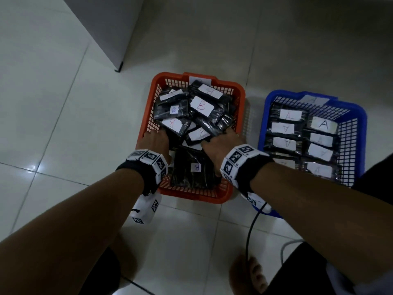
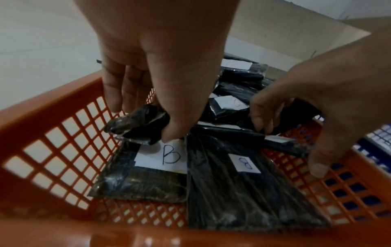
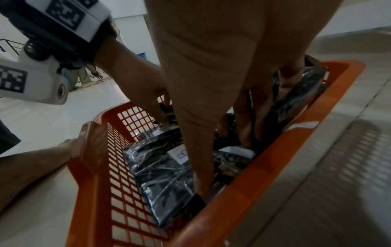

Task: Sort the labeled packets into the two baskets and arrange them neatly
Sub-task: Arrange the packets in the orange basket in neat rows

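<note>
- We see 2 perforated plastic baskets on the pale tiled floor: an orange plastic basket (image 1: 238, 90) full of black film-wrapped packets with white paper labels marked B, and a blue plastic basket (image 1: 359, 116) beside it on our right.
- In the blue basket the black packets labelled A (image 1: 290, 116) lie flat in 2 tidy columns, so we judge that half done.
- The jumbled B packets (image 1: 200, 106) overlap at odd angles toward the far end; only 2 flat B packets (image 2: 249, 188) lie side by side at the near wall.
- Our left hand (image 2: 160, 70) pinches the crumpled end of a black packet (image 2: 135, 123) between thumb and fingers, just above the left flat packet.
- Our right hand (image 1: 221, 141) has its fingers dug into the heap by the right wall; whether they clasp a packet we cannot tell.
- We judge the step in hand to be straightening the B pile.
- Next, we would likely lift the pinched packet clear, turn it label up and lay it flat next in line, without dragging its neighbours askew.
</note>
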`<state>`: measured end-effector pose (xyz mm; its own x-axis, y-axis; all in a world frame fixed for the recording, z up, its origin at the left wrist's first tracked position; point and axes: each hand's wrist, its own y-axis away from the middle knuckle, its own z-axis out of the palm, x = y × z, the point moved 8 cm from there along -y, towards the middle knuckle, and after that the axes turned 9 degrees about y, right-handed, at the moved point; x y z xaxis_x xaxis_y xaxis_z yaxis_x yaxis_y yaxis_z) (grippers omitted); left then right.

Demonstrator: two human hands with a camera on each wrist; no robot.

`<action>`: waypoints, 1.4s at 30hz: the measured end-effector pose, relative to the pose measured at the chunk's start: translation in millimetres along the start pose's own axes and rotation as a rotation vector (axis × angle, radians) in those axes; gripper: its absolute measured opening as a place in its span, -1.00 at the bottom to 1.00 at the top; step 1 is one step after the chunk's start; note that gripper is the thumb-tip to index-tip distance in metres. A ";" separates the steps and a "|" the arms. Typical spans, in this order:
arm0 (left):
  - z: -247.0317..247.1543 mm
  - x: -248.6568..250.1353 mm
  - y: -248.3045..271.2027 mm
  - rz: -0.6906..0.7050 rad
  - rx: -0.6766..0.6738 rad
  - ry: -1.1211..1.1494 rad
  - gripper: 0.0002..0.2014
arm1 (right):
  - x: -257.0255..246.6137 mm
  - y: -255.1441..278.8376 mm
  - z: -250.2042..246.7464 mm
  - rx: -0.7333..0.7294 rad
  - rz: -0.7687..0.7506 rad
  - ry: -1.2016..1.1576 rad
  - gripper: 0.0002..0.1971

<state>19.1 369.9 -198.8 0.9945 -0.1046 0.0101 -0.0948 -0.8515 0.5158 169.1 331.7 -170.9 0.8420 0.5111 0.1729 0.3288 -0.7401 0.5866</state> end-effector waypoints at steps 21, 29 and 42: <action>-75.7 -12.6 0.1 0.108 -0.172 0.396 -0.69 | 94.0 30.0 -82.3 0.918 0.281 -0.815 -0.82; -119.9 1.1 11.0 0.306 -0.004 0.449 -0.67 | 66.7 28.2 -74.8 1.067 0.176 -0.491 -0.82; -128.8 -2.2 -31.6 0.177 0.454 0.957 -0.55 | 44.3 0.7 -41.1 0.699 0.106 -0.485 -0.71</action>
<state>25.7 463.2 -104.8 0.5684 0.0330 0.8221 -0.0527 -0.9957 0.0763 189.0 371.8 -130.4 0.9207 0.2983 -0.2516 0.2920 -0.9543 -0.0631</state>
